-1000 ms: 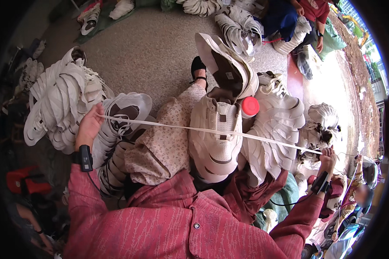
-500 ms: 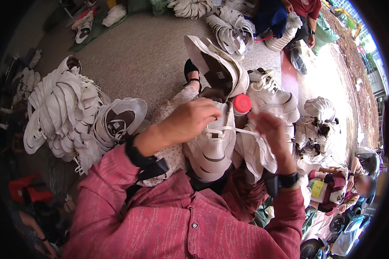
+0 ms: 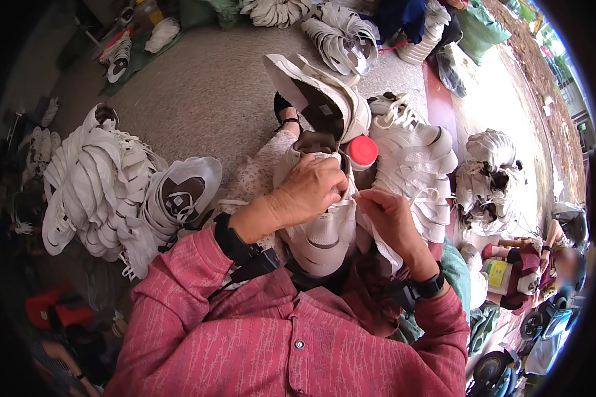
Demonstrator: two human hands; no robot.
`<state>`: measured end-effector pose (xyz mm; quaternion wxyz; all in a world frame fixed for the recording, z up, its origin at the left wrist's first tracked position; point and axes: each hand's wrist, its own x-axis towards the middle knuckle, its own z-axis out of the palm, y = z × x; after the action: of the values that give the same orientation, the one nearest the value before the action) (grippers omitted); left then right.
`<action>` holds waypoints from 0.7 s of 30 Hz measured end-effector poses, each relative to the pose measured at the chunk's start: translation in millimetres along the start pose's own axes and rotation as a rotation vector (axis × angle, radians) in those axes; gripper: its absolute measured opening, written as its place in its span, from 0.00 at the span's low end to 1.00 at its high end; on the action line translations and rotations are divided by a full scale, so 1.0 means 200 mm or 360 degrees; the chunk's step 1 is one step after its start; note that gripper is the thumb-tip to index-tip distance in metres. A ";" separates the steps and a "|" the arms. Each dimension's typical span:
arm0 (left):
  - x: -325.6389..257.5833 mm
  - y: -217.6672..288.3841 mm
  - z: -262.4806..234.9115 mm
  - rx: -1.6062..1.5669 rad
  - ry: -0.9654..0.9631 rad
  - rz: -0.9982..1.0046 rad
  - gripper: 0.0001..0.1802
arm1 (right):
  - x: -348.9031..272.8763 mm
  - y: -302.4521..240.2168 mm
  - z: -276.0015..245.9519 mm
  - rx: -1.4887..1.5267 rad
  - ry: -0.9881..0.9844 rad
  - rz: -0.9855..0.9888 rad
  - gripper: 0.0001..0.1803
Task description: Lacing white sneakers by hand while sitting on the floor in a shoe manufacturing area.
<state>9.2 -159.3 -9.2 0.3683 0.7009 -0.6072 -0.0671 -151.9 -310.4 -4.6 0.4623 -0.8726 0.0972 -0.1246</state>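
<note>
A white shoe upper point(image 3: 319, 246) with a toe overlay and grey accents lies across my lap, toe toward me. My left hand point(image 3: 310, 190) rests over its lacing, fingers closed on the white shoelace, which they partly hide. Just right of it, my right hand point(image 3: 389, 217) pinches the lace between thumb and fingertips beside the eyelets. Beyond my hands stands a small container with a red lid point(image 3: 363, 151). More nested shoe uppers point(image 3: 324, 99) rise behind the lacing, and a laced stack of uppers point(image 3: 414, 162) lies to the right.
On the left is a large pile of white uppers point(image 3: 96, 178), with dark-lined uppers point(image 3: 185, 192) beside it. Another bundle point(image 3: 490, 178) sits at right. Further stacks point(image 3: 344, 40) lie on the floor ahead. Another person point(image 3: 543, 274) and parked scooters point(image 3: 543, 337) are at far right.
My right hand has come down and left from beside the red lid to the lace by the eyelets. My left hand has shifted slightly right over the lacing. The view has turned a little.
</note>
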 end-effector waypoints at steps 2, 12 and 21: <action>0.00 -0.02 0.01 -0.0092 -0.0082 -0.0090 0.04 | -0.02 0.01 0.00 0.0345 -0.0040 0.0435 0.09; 0.02 -0.04 -0.03 -0.0271 -0.0322 -0.0150 0.06 | -0.07 -0.03 0.00 0.0244 -0.0010 0.0506 0.09; 0.01 -0.03 -0.03 -0.0268 -0.0322 -0.0132 0.07 | -0.05 -0.01 0.11 0.0145 0.0195 0.0134 0.05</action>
<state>18.6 -158.1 -7.3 0.3596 0.6817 -0.6039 -0.2034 -155.7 -289.7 -16.7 0.4993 -0.8366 0.1560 -0.1625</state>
